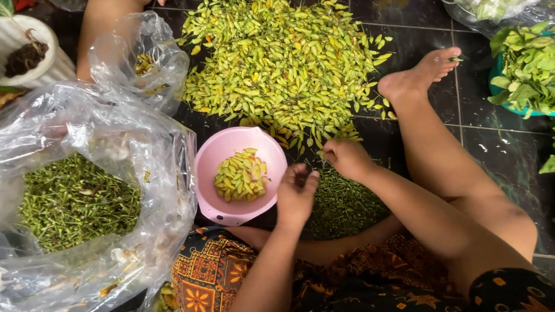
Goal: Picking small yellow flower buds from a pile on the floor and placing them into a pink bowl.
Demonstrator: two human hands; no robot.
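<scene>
A big heap of small yellow-green flower buds (278, 57) lies on the dark tiled floor ahead of me. A pink bowl (214, 162) holds a small pile of the same buds. My left hand (296, 193) hovers just right of the bowl, fingers pinched on something too small to make out. My right hand (347, 158) pinches a bud at the near edge of the heap. Under my hands lies a pile of thin green stems (343, 204).
A large clear plastic bag (71, 196) of green stems sits at left. Another person's arm (102, 20) and a smaller clear bag (143, 60) are at far left. My bare foot (419, 74) rests right of the heap. A teal bowl of leaves (541, 73) stands at right.
</scene>
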